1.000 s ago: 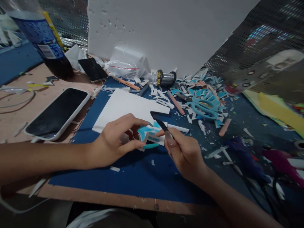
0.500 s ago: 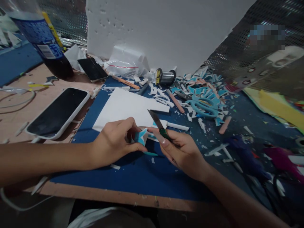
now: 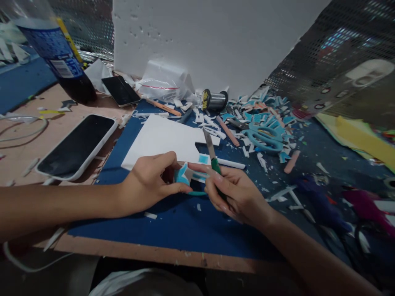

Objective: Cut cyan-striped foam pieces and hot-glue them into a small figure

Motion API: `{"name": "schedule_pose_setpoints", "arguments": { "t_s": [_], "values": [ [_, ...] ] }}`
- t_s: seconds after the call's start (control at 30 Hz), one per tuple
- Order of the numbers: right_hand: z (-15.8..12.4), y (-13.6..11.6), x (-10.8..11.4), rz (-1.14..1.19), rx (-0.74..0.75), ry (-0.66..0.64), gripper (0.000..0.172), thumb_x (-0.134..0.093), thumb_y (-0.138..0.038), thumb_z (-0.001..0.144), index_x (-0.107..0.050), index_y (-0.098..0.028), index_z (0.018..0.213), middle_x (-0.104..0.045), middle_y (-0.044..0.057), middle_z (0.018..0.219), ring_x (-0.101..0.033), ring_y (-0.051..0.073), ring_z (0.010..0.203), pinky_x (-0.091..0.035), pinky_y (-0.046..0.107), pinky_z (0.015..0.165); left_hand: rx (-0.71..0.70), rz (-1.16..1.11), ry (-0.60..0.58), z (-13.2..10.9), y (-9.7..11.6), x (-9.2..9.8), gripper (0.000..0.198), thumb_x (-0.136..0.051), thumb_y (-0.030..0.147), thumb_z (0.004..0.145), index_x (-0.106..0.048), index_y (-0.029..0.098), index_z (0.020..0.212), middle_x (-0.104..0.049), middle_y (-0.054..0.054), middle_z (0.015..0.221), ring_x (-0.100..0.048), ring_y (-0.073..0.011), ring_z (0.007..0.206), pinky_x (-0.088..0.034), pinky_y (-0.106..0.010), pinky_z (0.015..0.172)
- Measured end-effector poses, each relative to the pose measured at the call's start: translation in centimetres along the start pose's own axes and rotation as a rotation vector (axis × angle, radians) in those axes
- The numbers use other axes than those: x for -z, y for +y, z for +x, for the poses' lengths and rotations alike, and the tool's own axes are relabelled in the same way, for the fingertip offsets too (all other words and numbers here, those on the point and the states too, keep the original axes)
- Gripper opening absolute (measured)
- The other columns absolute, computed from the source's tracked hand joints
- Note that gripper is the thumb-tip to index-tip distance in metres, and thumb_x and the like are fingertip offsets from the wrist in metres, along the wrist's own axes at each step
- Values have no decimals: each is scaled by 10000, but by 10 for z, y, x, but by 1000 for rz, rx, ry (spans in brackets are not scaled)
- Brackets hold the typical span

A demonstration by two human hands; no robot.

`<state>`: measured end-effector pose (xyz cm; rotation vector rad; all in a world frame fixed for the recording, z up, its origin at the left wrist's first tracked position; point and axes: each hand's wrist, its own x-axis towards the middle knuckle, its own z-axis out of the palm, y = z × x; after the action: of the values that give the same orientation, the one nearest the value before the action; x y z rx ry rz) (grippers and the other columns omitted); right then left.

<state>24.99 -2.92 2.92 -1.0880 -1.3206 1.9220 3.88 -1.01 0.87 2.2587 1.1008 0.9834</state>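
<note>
Between the thumb and fingers of my left hand (image 3: pixel 154 176) is a small blue-and-white foam piece (image 3: pixel 183 174). My right hand (image 3: pixel 236 193) is closed round the green handle of a craft knife (image 3: pixel 212 154), its blade pointing up and away from me. The right index finger reaches over to the foam piece. Just under both hands lies a blue mat (image 3: pixel 173 234), with a teal curved edge (image 3: pixel 197 193) showing between them. Beyond the hands is a white sheet (image 3: pixel 160 139) with a notched right side, and a small blue-marked scrap (image 3: pixel 203 158) beside it.
Blue-handled scissors (image 3: pixel 265 139) lie among a heap of blue and white offcuts (image 3: pixel 271 111). A spool (image 3: pixel 214 100) sits by a white board (image 3: pixel 200 41). On the left are a phone (image 3: pixel 77 148) and a cola bottle (image 3: pixel 61 61). Glue guns (image 3: pixel 321 201) lie at right.
The knife has swung more upright and a little to the right, its blade away from the foam piece. My left hand has hardly moved and keeps its hold.
</note>
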Motion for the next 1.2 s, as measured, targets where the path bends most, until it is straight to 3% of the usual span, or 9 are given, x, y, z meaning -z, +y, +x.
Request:
{"name": "schedule_pose_setpoints", "arguments": {
  "t_s": [0.3,0.53,0.77,0.93,1.07,1.2],
  "values": [
    [1,0,1,196,-93,-197,551,-506,-428,909,-438,-171,1392,-440,-86,443,-253,44,292,-238,198,339,-48,43,33,0,2,0,462,-629,558,774,-380,192,643,-380,98,478,-336,-49,403,-275,-170,392],
    [1,1,3,136,-55,-125,529,-474,-453,926,-446,-178,1377,-440,-89,445,-267,50,298,-264,184,326,3,19,-2,-1,0,1,406,-650,501,785,-425,184,666,-463,79,510,-403,-55,426,-313,-176,410],
    [6,-4,4,54,106,74,342,-410,-454,948,-550,-165,1068,-591,-45,541,-302,31,243,-245,148,254,35,-138,-117,-1,7,5,186,-692,287,779,-570,148,786,-536,55,580,-464,-60,491,-356,-163,438],
    [7,-3,6,-59,154,153,264,-447,-435,935,-512,-180,956,-662,-4,595,-413,55,257,-326,163,273,202,-386,-130,1,0,3,259,-729,296,719,-505,166,704,-495,59,554,-412,-64,496,-357,-163,426],
    [5,-1,6,-68,51,91,373,-468,-522,897,-469,-188,731,-559,-36,461,-457,72,294,-339,151,277,259,-535,-108,2,-8,-2,313,-759,271,675,-461,176,691,-470,59,571,-402,-67,512,-357,-174,436],
    [5,3,3,-137,-11,40,429,-482,-562,871,-472,-175,684,-497,-55,466,-410,42,286,-293,134,265,278,-645,-110,1,-11,-5,306,-762,269,677,-471,176,699,-476,52,586,-417,-73,514,-378,-187,446]
  ]
}}
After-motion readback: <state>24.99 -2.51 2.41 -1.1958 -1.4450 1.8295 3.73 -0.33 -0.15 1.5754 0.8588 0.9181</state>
